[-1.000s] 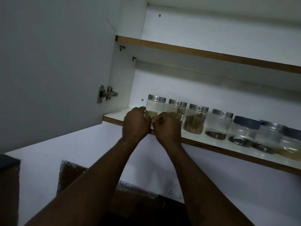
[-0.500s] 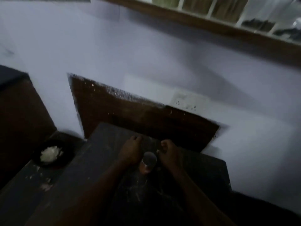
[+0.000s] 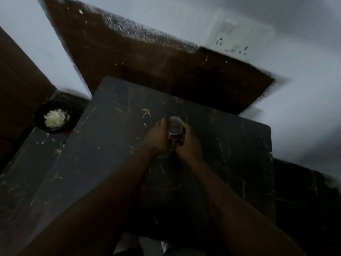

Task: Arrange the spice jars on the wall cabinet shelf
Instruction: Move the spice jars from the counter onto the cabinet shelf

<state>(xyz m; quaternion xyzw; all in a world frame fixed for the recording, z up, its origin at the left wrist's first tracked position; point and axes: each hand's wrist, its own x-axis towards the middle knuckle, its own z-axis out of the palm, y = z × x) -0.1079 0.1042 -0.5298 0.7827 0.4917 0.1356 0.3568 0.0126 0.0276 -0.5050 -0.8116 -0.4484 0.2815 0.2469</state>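
Jar (image 3: 175, 126) on the countertop (image 3: 230, 154), near its middle, clasped between left hand (image 3: 157, 138) and right hand (image 3: 188, 143). Bowl (image 3: 53, 117) far left, beside the counter's corner. Wall socket (image 3: 232, 41) behind, up right.

jar body (image 3: 173, 140): mostly covered by the left hand (image 3: 156, 138) and right hand (image 3: 188, 145); contents cannot be told.
jar lid (image 3: 175, 125): round and metallic, its near rim blurred in the dim light.
forearms: cut off by the near edge.
wall socket (image 3: 232, 46): far right, smeared by motion blur.
bowl (image 3: 53, 117): far left, pale contents too blurred to name.
dark countertop (image 3: 110, 163): left and near parts run out of view.
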